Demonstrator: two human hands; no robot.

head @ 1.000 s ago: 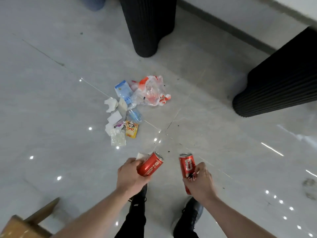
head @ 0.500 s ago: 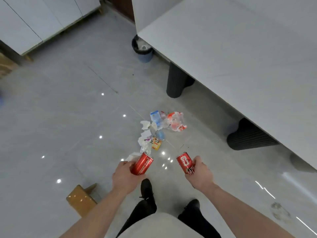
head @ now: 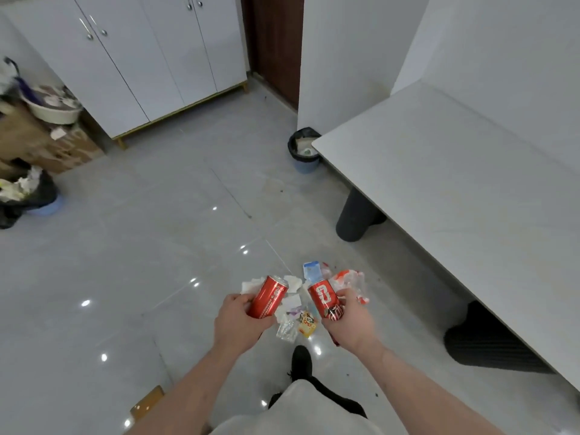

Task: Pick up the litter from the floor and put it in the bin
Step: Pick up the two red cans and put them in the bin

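Note:
My left hand [head: 240,321] grips a red can [head: 269,297] together with a bit of white paper [head: 249,285], held tilted above the floor. My right hand [head: 351,321] grips a second red can [head: 324,301] with white lettering. Below and between them a heap of litter lies on the grey tiles: white tissue scraps [head: 293,282], a blue-white carton [head: 311,270], a crumpled clear-and-red plastic bag [head: 353,277], a yellow snack wrapper [head: 307,323] and a clear wrapper [head: 286,330]. A blue bin with a black liner [head: 303,150] stands far ahead by the table corner.
A grey table [head: 455,183] on dark ribbed legs [head: 356,219] fills the right side. White cupboards [head: 141,64] line the back wall. Cardboard boxes [head: 40,142], a basin and a full black rubbish bag [head: 28,193] sit at left. A small cardboard piece [head: 147,403] lies near my feet.
The view has risen from close to the floor to standing height, showing the room and the bin. Both hands have kept their cans and now hang over the litter heap.

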